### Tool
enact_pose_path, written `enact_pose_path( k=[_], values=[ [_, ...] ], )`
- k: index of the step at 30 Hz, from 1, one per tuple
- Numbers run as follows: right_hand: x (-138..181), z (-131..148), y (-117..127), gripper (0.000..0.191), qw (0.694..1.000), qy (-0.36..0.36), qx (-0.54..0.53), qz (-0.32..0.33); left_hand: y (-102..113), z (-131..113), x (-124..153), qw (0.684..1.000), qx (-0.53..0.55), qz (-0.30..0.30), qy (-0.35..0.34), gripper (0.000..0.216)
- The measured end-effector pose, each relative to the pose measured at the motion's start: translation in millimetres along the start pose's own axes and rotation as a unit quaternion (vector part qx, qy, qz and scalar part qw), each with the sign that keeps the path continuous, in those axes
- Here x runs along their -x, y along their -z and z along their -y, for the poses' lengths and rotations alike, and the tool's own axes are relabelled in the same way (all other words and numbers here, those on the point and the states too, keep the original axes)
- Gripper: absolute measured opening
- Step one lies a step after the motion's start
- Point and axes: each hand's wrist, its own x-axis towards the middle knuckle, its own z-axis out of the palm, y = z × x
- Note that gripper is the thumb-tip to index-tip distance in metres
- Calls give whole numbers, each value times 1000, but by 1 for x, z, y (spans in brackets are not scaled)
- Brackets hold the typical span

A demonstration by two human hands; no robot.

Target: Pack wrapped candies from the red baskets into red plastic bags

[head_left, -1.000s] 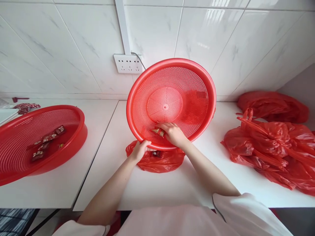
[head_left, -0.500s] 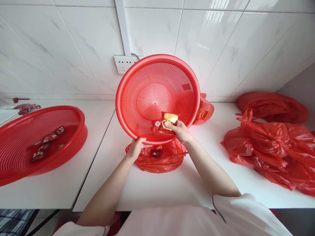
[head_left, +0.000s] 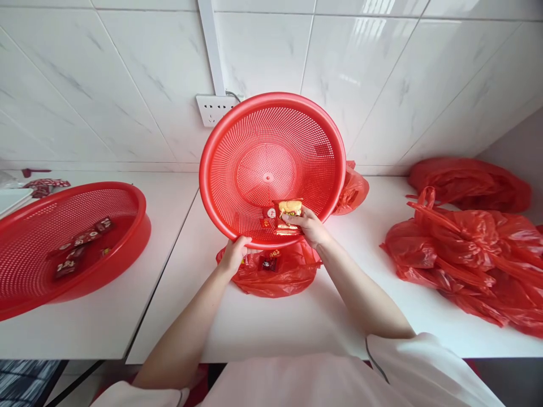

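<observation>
A red plastic basket (head_left: pixel 271 169) with a perforated wall is tilted so that its open mouth faces me. My left hand (head_left: pixel 235 254) is closed on its lower rim, thumb on the inner side. Inside the basket, my right hand (head_left: pixel 311 227) pinches a gold and red snack packet (head_left: pixel 290 216). Touching or close beside that packet lies a smaller red packet (head_left: pixel 270 215) at the basket's lower wall. Beneath the rim sits a red plastic bag (head_left: pixel 275 282), its mouth open, with a dark small packet (head_left: pixel 269 264) showing in it.
To the left, a second red basket (head_left: pixel 139 220) holds several dark red packets (head_left: pixel 85 237). Tied red bags (head_left: pixel 470 254) lie at right, with more red plastic (head_left: pixel 466 183) behind. Another red bag (head_left: pixel 353 189) stands behind the basket. A socket panel (head_left: pixel 212 109) is on the tiled wall.
My right hand has turned the gold packet more upright and shifted it slightly left and down. My left hand and the basket stay nearly still.
</observation>
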Motion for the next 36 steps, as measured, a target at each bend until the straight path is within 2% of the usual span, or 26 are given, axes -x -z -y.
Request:
enact_pose_path(
  k=[3,6,13,18,24,27,29,32,34,36],
  values=[
    [-2,-1,0,41,1000,2,14,-13,2,1,-1,1000,-1,0,-3,35],
    [0,1,0,41,998,37,42,-14,4,3,-2,1000,0,-1,-5,37],
    [5,9,0,45,996,50,61,37,2,0,-2,1000,-8,-4,-4,36],
    [5,11,1,42,994,82,77,9,3,2,-2,1000,-10,-2,-5,31],
    [10,15,-2,33,978,162,130,-30,6,5,-3,1000,-4,5,-1,25],
    [12,20,-3,33,975,167,145,-30,4,4,-2,1000,-4,7,-2,24],
    [14,25,-2,34,976,149,158,-3,3,3,-2,1000,-4,7,-5,25],
    [19,33,1,40,972,69,186,129,2,2,-2,1000,-2,-16,-8,28],
    [22,37,5,44,952,25,228,204,2,1,-3,1000,5,-27,-10,30],
    [24,39,10,41,918,14,321,231,3,1,-4,1000,13,-20,-13,32]
  ],
)
